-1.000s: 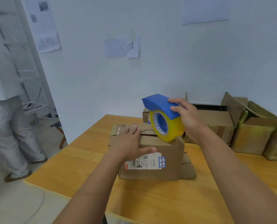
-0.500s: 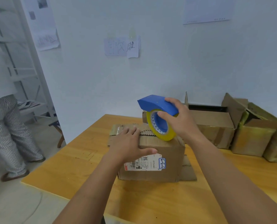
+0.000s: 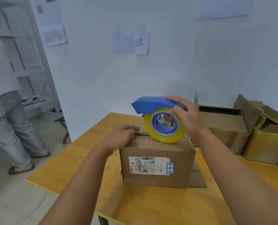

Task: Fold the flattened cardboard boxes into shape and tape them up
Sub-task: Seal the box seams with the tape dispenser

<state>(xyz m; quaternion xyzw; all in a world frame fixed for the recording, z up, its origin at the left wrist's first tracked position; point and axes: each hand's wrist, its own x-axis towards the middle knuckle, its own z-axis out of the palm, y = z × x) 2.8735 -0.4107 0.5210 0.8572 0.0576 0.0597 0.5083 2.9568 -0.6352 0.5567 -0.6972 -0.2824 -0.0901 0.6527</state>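
Note:
A brown cardboard box (image 3: 157,163) with a white shipping label stands folded up on the wooden table (image 3: 79,166). My left hand (image 3: 120,137) rests on its top left edge, fingers lying over the top flap. My right hand (image 3: 183,116) grips a blue tape dispenser (image 3: 153,104) with a yellow roll of tape (image 3: 164,135). The roll sits on the box top near its front right. A flattened piece of cardboard (image 3: 198,179) lies under the box at the right.
Several more cardboard boxes (image 3: 226,127) stand along the wall at the back right. A person in striped trousers (image 3: 10,125) stands on the floor at the left, next to a white shelf (image 3: 29,65). The table's near-left edge is close.
My right hand has brought the tape dispenser down and toward me onto the box top. My left hand has slid back along the top flap, its thumb off the front face.

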